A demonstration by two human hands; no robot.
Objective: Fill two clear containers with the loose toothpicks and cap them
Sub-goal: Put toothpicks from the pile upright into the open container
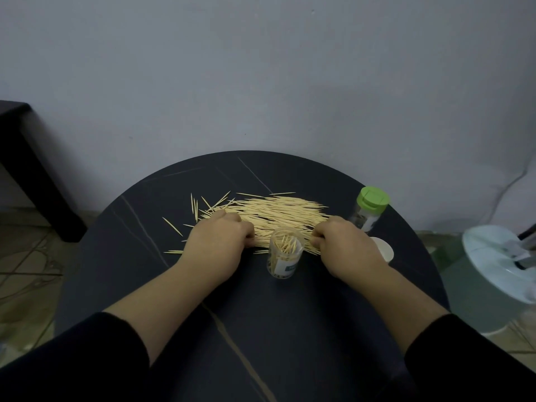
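On the dark round surface, a few stray sticks are seen lying apart at the left of the loose toothpicks. These could be left behind if only the main heap is gathered. The left hand is laid on the heap's left end, its grip curled down onto the sticks. The right hand is clamped likewise on the right end. If the bundle is lifted slackly, sticks are likely to be fanned out and dropped.

The open container is stood upright between the hands, just in front of the heap, and could be knocked over by either wrist. It is partly filled with toothpicks. A white cap is seen just behind the right hand. Farther right, a second container is already closed by a green lid; its contents cannot be made out.
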